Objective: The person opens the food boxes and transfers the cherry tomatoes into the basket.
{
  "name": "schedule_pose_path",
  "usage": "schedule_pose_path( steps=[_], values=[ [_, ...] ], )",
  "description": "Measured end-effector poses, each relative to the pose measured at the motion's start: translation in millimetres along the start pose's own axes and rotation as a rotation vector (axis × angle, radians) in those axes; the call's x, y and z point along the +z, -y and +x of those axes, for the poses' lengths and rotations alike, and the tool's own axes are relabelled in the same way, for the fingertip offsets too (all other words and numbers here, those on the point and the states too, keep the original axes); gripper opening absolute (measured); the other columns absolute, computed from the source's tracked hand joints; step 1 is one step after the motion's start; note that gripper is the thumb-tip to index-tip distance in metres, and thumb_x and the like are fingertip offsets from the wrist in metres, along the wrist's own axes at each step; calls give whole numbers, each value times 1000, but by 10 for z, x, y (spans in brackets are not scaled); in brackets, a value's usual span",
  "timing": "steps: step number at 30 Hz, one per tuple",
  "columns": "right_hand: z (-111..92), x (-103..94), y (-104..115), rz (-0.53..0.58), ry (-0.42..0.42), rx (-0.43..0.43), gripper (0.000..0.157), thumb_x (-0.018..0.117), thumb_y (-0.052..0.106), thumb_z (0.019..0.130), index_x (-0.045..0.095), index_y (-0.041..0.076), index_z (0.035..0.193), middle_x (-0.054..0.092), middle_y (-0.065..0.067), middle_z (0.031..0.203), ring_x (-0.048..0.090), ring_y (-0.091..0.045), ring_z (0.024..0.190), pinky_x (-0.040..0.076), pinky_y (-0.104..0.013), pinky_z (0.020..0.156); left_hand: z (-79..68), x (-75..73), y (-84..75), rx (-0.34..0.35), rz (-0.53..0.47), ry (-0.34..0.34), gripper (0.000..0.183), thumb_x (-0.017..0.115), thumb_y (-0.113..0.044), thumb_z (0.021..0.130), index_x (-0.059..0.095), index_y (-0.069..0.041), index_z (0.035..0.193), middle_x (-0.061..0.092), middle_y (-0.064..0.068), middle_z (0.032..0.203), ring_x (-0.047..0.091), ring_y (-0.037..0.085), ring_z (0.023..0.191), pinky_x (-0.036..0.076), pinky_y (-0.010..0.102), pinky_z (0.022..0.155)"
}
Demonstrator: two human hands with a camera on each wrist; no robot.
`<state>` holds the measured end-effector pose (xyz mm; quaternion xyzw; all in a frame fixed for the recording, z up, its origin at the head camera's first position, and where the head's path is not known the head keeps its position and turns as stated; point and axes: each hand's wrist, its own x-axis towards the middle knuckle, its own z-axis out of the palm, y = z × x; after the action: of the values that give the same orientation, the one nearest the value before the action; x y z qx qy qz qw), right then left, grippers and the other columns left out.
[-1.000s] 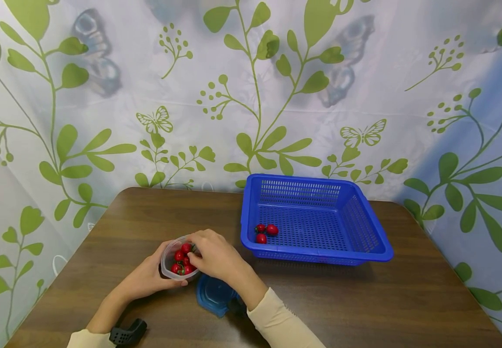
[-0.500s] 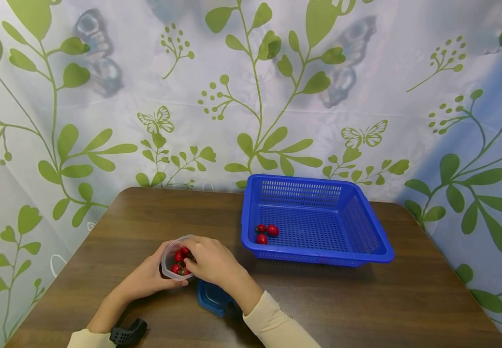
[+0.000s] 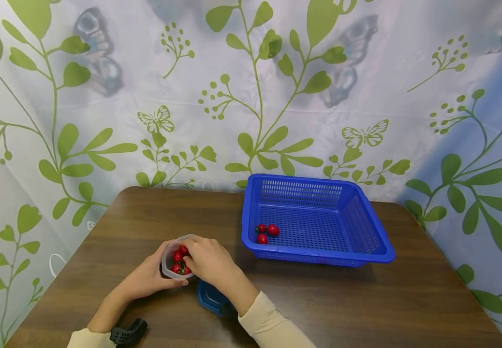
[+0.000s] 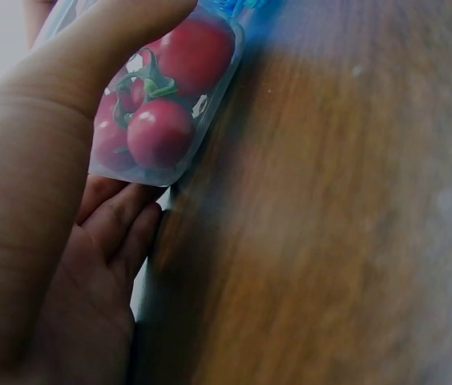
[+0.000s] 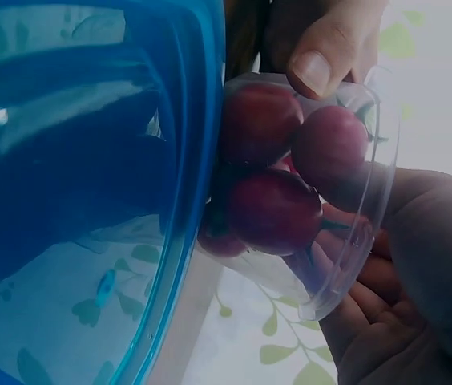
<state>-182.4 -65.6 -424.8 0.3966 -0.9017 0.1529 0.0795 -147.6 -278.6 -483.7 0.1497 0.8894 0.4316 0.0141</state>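
Observation:
A small clear plastic container [image 3: 168, 271] holds several red cherry tomatoes [image 3: 177, 256] with green stems. My left hand [image 3: 148, 276] grips it around its left side, and in the right wrist view the left thumb [image 5: 314, 72] presses its wall. My right hand [image 3: 213, 261] reaches over the rim with bent fingers down among the tomatoes. Its fingertips are hidden, so whether they pinch a tomato is unclear. Below my right wrist lies a translucent blue lid [image 3: 209, 296], partly covered by the forearm; it looms large in the right wrist view.
A blue perforated plastic basket [image 3: 316, 254] stands at the back right of the brown wooden table [image 3: 364, 299]. Three cherry tomatoes [image 3: 273, 230] sit in its near left corner. Behind the table hangs a leaf-patterned cloth [image 3: 216, 58]. A black wrist device [image 3: 128, 332] is on the left forearm.
My right hand has dipped further into the container, with its fingers shifting among the tomatoes. The right forearm has moved slightly left. My left hand and the container have stayed in place.

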Motion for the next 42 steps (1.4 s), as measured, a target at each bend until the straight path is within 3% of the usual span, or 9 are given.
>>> schedule_pose_path(
  steps=[16, 25, 33, 42],
  values=[
    [34, 44, 37, 31, 17, 63, 36, 76, 28, 96, 69, 18, 129, 67, 1, 118, 69, -11, 97, 57, -22, 88, 0, 2, 10, 8, -11, 21, 95, 90, -39, 79, 33, -16, 152, 60, 9, 136, 64, 18, 113, 55, 28, 92],
    [64, 80, 9, 148, 23, 31, 26, 76, 22, 95, 70, 17, 119, 71, 6, 117, 67, -7, 105, 53, -20, 93, 7, 7, -1, 13, -22, 17, 94, 91, -38, 79, 34, -16, 151, 59, 7, 137, 63, 16, 114, 53, 26, 94],
    [69, 87, 2, 148, 5, 22, 25, 77, 22, 95, 71, 17, 118, 71, 5, 121, 67, -7, 108, 53, -20, 95, 17, 7, 19, 34, -2, 14, 94, 89, -39, 80, 34, -13, 151, 59, 9, 137, 63, 17, 114, 53, 26, 95],
    [55, 100, -15, 150, -16, 11, 23, 76, 21, 95, 72, 17, 117, 70, 5, 122, 68, -7, 108, 53, -20, 95, 9, 10, 25, 7, -10, 15, 96, 91, -40, 78, 34, -17, 152, 58, 6, 139, 62, 16, 116, 53, 26, 95]
  ],
)
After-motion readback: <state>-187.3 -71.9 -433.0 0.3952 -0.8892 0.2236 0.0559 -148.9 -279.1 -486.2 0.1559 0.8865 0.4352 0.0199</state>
